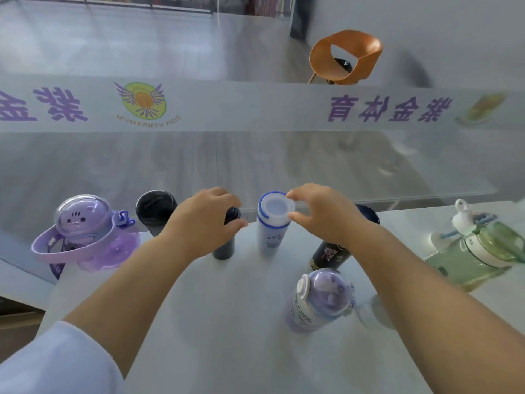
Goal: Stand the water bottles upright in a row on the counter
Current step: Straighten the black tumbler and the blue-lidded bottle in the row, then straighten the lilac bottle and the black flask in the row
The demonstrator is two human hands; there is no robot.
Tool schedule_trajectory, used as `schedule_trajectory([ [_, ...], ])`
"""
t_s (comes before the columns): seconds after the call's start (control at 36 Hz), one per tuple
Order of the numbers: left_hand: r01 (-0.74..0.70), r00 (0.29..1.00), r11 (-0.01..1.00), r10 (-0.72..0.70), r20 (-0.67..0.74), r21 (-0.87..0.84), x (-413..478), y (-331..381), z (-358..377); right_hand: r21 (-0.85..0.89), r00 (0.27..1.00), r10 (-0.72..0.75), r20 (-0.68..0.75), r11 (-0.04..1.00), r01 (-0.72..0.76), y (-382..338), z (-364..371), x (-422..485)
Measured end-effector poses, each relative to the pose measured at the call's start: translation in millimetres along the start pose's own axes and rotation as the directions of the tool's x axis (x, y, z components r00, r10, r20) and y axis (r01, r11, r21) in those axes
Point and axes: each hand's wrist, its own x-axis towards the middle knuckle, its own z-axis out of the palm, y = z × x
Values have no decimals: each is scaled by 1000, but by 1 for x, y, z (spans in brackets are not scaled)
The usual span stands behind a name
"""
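Several bottles stand on the white counter (227, 322). My left hand (203, 220) wraps around the top of a slim dark bottle (224, 247). My right hand (321, 211) pinches the lid rim of an upright white bottle with blue trim (271, 231). Left of them stand a black tumbler (155, 210) and a purple cat-dome bottle (85, 231). Behind my right wrist is a black printed bottle (329, 255). A small purple bottle (321, 301) stands in front, and a green bottle (471, 251) is at the far right.
A glass pane with purple lettering (389, 109) rises along the counter's far edge, just behind the bottles. Beyond the glass are a grey floor and an orange chair (345, 56). The counter's left edge drops off near the purple cat bottle.
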Motion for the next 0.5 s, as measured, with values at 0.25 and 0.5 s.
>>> schedule_trajectory([
  [0.25, -102, 991, 993, 106, 77, -61, -28, 47, 5, -23, 984, 22, -179, 999, -27, 19, -26, -57],
  [0.5, -122, 974, 992, 126, 189, -36, -39, 98, 32, -34, 978, 43, -203, 998, -51, 66, -27, -88],
])
